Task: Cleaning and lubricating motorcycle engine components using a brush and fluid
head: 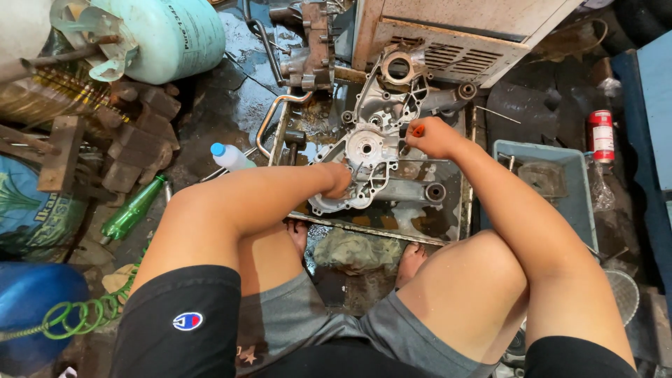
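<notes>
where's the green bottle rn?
Head view, left side: the green bottle lies tilted on the floor beside the person's left knee, below the small clear bottle with a blue cap and above the green coiled hose.

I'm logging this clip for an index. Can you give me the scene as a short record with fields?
setting: wet, cluttered workshop floor
left hand: grips the edge of a grey metal engine casing
right hand: holds an orange-handled tool against the casing
casing rests in: shallow metal tray
nearby: green glass bottle, red spray can, pale green gas cylinder
</notes>
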